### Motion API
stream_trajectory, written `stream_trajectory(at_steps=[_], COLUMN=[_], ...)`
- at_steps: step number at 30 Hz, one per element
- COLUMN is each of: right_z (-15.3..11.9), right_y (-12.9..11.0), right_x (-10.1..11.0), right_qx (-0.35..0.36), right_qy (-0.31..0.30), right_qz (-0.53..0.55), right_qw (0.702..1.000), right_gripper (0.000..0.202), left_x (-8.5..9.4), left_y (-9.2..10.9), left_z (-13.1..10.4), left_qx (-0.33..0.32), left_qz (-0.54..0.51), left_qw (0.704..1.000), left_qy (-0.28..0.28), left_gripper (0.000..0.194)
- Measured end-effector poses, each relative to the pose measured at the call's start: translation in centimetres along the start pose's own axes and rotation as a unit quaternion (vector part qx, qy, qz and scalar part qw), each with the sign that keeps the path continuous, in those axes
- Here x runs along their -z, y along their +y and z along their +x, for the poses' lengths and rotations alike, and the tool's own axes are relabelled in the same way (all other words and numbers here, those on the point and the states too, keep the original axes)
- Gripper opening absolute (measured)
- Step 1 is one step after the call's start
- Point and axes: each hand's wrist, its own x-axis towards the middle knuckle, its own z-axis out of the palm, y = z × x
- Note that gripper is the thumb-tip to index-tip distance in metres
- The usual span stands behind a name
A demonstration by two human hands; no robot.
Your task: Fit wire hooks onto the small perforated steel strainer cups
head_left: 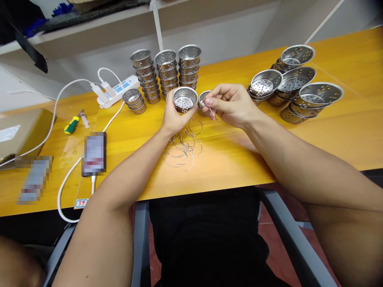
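My left hand (172, 117) is wrapped around a perforated metal cup (184, 99), its open mouth facing up towards me. Just to the right, my right hand (229, 104) pinches a thin wire ring (213, 114), of which only a short stretch shows by the fingertips. Another perforated cup (202, 98) stands on the table, partly hidden behind the right fingers. Below my hands lies a loose heap of thin wire rings (182, 148), several of them overlapping.
Tall stacks of perforated cups (165, 59) stand at the back, with a short stack (131, 96) beside a power strip (129, 85). More cups (320, 95) stand at right. A phone (94, 153), a white cable (61, 187) and a green-yellow screwdriver (72, 124) lie left, near a cardboard box (32, 131).
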Motion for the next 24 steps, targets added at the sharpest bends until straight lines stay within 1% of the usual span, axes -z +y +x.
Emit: stream_trajectory(at_steps=[2,4,7,9,12,15,17,20,24], right_z=[0.2,0.3,0.2,0.0,-0.2,-0.3,-0.3,-0.2,-0.1], right_y=[0.2,0.3,0.3,0.3,0.4,0.8,1.1,1.5,1.8], right_x=[0.3,0.6,0.6,0.3,-0.1,-0.2,-0.1,-0.2,-0.6], right_qx=[0.019,0.028,0.038,0.043,0.047,0.050,0.047,0.044,0.049], right_qy=[0.058,0.088,0.094,0.099,0.115,0.117,0.119,0.131,0.151], right_qz=[-0.024,-0.062,-0.130,-0.179,-0.240,-0.257,-0.260,-0.267,-0.277], right_qw=[0.998,0.994,0.986,0.978,0.963,0.958,0.957,0.954,0.948], right_gripper=[0.047,0.046,0.045,0.046,0.042,0.029,0.025,0.024,0.029], left_x=[0.0,-0.2,-0.6,-0.9,-1.2,-1.3,-1.2,-1.2,-1.2], left_y=[0.5,1.3,2.6,3.4,4.2,4.4,4.4,4.4,4.6], left_z=[0.0,0.0,-0.1,-0.3,-0.6,-0.9,-1.0,-1.0,-0.9], left_qx=[0.003,0.005,0.003,0.006,0.005,-0.007,-0.019,-0.027,-0.011], left_qz=[-0.002,-0.002,-0.010,-0.017,-0.017,-0.010,-0.006,-0.001,-0.020], left_qw=[1.000,0.999,0.998,0.998,0.997,0.995,0.993,0.992,0.992], left_qy=[-0.013,-0.032,-0.059,-0.064,-0.073,-0.102,-0.120,-0.127,-0.127], left_gripper=[0.092,0.092,0.089,0.088,0.093,0.108,0.115,0.112,0.104])
